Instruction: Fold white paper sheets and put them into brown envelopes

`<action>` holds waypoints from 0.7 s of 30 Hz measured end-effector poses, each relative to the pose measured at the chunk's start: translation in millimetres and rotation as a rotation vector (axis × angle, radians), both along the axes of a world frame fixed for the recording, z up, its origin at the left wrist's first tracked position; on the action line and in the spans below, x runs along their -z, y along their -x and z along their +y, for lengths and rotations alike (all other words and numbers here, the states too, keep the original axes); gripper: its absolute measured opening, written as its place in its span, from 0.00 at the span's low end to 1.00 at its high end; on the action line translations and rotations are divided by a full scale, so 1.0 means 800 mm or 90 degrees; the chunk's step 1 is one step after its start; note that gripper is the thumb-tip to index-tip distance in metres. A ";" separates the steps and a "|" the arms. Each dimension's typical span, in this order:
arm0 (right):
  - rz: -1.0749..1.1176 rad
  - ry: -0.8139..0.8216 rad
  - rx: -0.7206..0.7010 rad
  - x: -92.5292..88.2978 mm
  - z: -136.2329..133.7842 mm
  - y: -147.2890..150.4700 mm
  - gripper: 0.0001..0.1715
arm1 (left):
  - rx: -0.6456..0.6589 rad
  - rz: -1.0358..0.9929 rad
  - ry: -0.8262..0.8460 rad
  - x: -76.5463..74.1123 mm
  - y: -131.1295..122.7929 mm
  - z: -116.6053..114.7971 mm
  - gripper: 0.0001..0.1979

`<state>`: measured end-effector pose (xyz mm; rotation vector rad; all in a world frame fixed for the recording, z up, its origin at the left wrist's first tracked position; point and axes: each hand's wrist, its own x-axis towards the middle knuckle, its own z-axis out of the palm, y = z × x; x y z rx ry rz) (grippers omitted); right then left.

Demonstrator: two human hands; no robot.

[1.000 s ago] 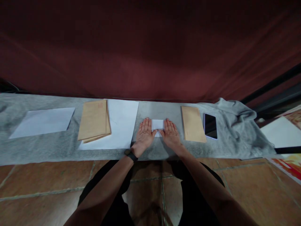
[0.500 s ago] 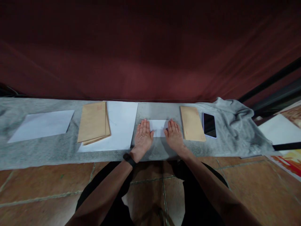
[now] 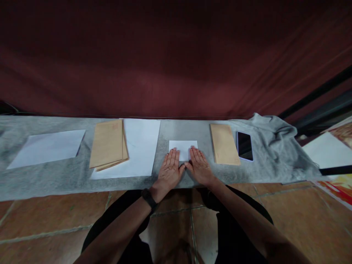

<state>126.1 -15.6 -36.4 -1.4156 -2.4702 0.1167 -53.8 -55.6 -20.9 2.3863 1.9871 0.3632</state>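
Hands lie flat, fingers spread, at centre frame: left hand (image 3: 169, 171) and right hand (image 3: 199, 168) side by side, fingertips on the near edge of a small folded white paper (image 3: 183, 148) on the grey cloth-covered table (image 3: 66, 176). Right of it, a tan envelope (image 3: 224, 143) and black phone (image 3: 245, 146).

Makeshift home workspace: tiled floor (image 3: 55, 216), grey cloth (image 3: 66, 176), maroon curtain (image 3: 176, 66).

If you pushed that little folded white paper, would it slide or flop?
The small folded white paper lies flat under the fingertips of the left hand and right hand, so it is probably very light. It would likely flop if lifted by one corner. The fuzzy grey cloth beneath may grip it, so it might drag rather than glide.
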 end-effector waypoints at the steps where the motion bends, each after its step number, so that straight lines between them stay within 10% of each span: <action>1: -0.002 -0.006 0.005 0.001 0.000 -0.003 0.42 | -0.008 0.000 0.001 -0.001 0.002 -0.001 0.36; 11: 0.003 -0.006 0.085 -0.011 0.002 -0.015 0.39 | -0.087 -0.002 0.016 -0.012 0.014 0.002 0.33; 21: 0.060 0.109 0.015 -0.035 0.034 0.040 0.38 | 0.051 -0.006 0.045 -0.008 -0.024 0.057 0.30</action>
